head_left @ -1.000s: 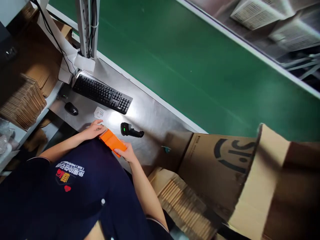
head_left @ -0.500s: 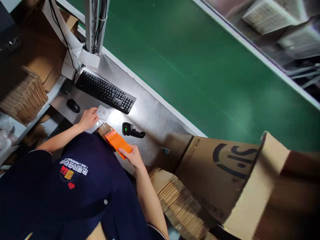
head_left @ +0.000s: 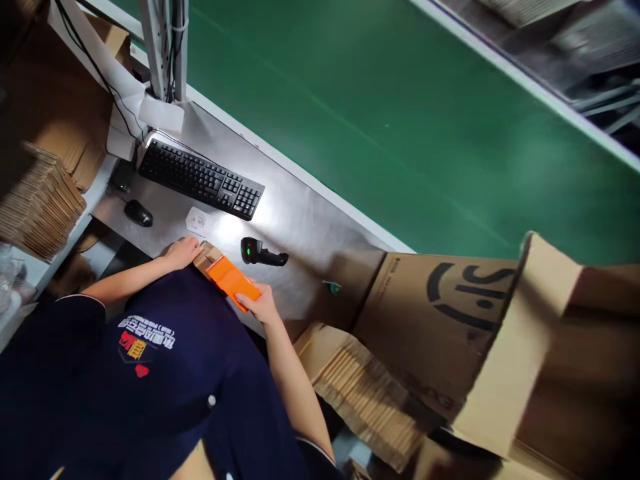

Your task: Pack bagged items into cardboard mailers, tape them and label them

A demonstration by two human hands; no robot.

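Just below and left of the middle of the frame, the right hand (head_left: pixel 264 305) is closed around the lower right end of an orange packet (head_left: pixel 231 279), thumb on the top face and the fingers mostly hidden beneath, a hold that probably keeps it from twisting while leaving its other end free. There the left hand (head_left: pixel 184 253), fingers bent, is at the upper left end of a piece of brown cardboard (head_left: pixel 205 257); whether it pinches the edge or only rests against it I cannot tell. With a hand at either end, the pair is likely kept level and steady, close to the person's front at the near edge of the metal table (head_left: pixel 310 230). The scanner (head_left: pixel 263 252) lies just beyond the right hand, handle towards the right of the frame, which seems a handy place for a quick grab; the keyboard (head_left: pixel 200 179) and mouse (head_left: pixel 139 213) sit farther up and left, perhaps so the near edge can serve as working room. The packet itself is bright orange, long and flat-sided, with straight edges and a slight sheen; the cardboard shows past its upper left end, duller and folded-looking. Any print on the orange face is too small to read.
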